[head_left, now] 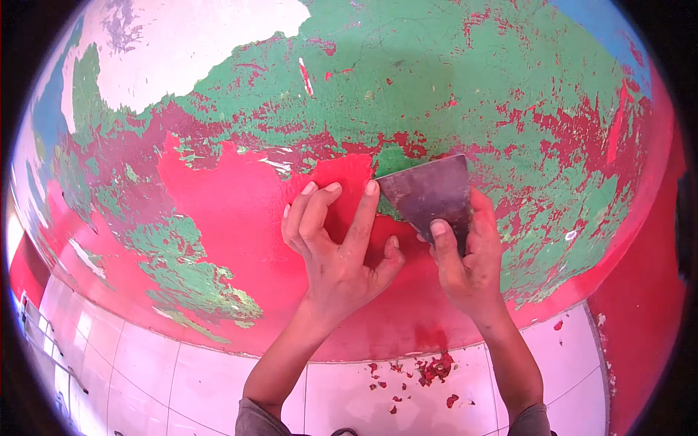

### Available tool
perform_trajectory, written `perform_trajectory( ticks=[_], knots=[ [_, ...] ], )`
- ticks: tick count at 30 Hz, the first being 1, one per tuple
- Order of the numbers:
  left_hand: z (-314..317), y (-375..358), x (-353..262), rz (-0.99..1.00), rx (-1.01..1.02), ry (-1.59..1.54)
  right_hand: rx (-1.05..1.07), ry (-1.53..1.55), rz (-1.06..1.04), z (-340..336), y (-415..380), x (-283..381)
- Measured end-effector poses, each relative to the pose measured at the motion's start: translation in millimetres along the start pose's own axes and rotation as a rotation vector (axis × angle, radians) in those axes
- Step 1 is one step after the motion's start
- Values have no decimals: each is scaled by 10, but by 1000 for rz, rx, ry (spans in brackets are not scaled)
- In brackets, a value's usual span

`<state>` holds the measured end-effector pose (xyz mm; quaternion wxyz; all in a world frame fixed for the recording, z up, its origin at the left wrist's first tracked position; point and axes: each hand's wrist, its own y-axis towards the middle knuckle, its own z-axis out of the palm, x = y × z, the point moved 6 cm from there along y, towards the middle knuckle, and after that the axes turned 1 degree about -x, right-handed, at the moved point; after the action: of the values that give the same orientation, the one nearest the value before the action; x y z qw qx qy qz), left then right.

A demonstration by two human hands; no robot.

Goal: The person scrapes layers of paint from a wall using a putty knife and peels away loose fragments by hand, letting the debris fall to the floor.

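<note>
A dark, flat scraper blade (429, 190) is gripped in my right hand (471, 261), thumb on its face and fingers behind. Its left corner and upper edge lie against the painted wall (392, 80), where green paint meets bare red. Just left of the blade, my left hand (338, 243) has its fingers spread, with the tips at the red surface (225, 211). One fingertip is close to the blade's left corner. Green paint (389, 163) shows around the blade, and ragged patches of it spread across the wall.
Red and green paint flakes (436, 368) lie on the white tiled floor (211, 385) below the wall. A white painted area (196, 43) fills the upper left. At right is a red floor area (640, 341); metal rails (51, 341) stand at lower left.
</note>
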<state>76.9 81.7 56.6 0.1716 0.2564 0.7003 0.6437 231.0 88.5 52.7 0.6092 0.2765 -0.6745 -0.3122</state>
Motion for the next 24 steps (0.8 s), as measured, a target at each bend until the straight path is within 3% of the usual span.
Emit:
perform_trajectory(
  ticks=[3, 12, 16, 19, 24],
  knots=[
    [-41, -11, 75, -64, -30, -155, -53, 22, -29, -27, -15, 7],
    [-36, 94, -25, -35, 14, 109, -67, 24, 45, 59, -8, 55],
    [-17, 63, -3, -29, 28, 90, -73, 34, -42, 80, -4, 37],
    [-37, 86, -29, -12, 95, 103, -41, 45, 115, 113, -1, 68],
    [-45, 98, -21, -7, 81, 112, -94, 175, 71, 151, 12, 24]
  ],
)
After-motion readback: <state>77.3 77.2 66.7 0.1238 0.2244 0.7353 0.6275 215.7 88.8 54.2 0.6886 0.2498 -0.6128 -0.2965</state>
